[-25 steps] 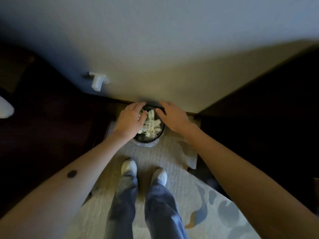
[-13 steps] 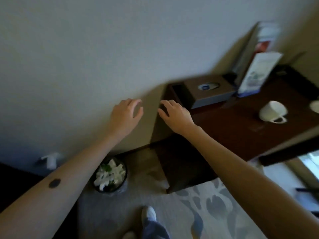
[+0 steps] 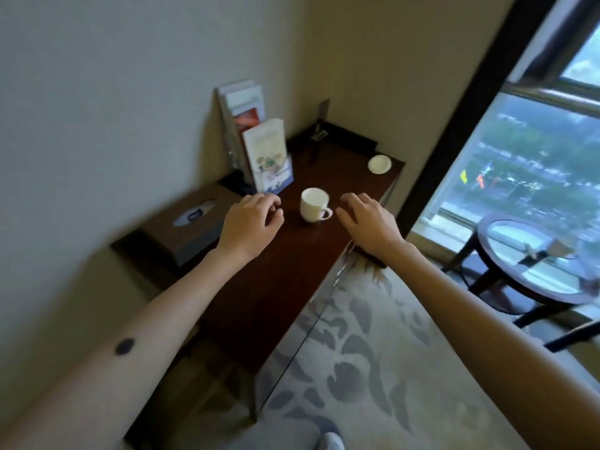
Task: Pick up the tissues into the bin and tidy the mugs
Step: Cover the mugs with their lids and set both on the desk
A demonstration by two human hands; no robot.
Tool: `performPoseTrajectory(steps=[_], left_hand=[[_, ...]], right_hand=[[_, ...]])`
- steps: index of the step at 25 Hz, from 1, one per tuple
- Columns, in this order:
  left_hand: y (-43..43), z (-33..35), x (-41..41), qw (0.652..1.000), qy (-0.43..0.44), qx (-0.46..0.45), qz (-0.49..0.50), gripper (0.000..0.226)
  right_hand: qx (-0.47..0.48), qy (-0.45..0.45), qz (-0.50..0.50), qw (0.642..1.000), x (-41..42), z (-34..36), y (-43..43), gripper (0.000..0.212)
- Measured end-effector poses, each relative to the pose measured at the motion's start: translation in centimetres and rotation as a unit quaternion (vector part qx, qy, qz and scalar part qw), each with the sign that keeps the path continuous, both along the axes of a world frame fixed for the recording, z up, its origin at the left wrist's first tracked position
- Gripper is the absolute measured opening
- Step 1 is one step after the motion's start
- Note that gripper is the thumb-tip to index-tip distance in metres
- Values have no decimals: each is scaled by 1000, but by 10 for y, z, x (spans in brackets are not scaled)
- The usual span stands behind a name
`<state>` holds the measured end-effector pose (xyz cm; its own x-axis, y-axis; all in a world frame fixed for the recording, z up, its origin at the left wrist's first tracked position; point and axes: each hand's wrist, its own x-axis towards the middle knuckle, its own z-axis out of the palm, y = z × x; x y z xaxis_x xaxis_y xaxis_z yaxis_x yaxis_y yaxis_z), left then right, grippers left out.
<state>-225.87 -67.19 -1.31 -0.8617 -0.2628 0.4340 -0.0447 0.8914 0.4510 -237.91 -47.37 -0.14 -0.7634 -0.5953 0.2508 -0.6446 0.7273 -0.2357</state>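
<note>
A white mug [image 3: 312, 204] stands upright on the dark wooden desk [image 3: 276, 274], its handle turned to the right. My left hand [image 3: 250, 224] hovers just left of the mug, fingers curled and holding nothing. My right hand [image 3: 367, 220] hovers just right of it, fingertips close to the handle, fingers apart and empty. A white saucer [image 3: 379, 164] lies near the desk's far right corner. The bin with tissues is out of view.
A brown tissue box [image 3: 191, 222] sits on the desk's left end. Brochures in a stand [image 3: 264, 154] lean by the wall behind the mug. A round glass-topped table [image 3: 532, 261] stands by the window at right. Patterned carpet [image 3: 373, 368] covers the floor.
My view swung from the bin on the floor up and right to the desk. Both hands left the bin and now flank the mug.
</note>
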Motion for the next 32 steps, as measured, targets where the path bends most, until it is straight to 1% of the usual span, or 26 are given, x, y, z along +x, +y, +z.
performPoseTrajectory(steps=[3,7,10,13,17,24,29,32], left_hand=[[26,-13,-79,999,-30,-14,-2,26],[39,-34,-155,996,-78,-9,46,33],[34,-50,-189,991,-114,-8,73,34],[24,-60,-230,990,-113,2,86,34],[13,-66,-313,992,-107,3,63,32],[28,-78,-480,992,-122,23,6,31],[42,-109,-565,984,-176,39,5,32],[48,-129,-612,976,-204,71,34,34]], right_hand=[[16,-14,-17,1000,-77,-7,39,44],[38,-19,-11,999,-165,-19,64,43],[51,-35,7,998,-212,-31,64,43],[50,-53,28,997,-259,-41,49,44],[59,-63,34,996,-331,-54,32,43],[56,-79,-26,995,-475,-71,37,39],[76,-128,-49,988,-563,-105,45,42],[102,-171,-34,979,-616,-125,42,46]])
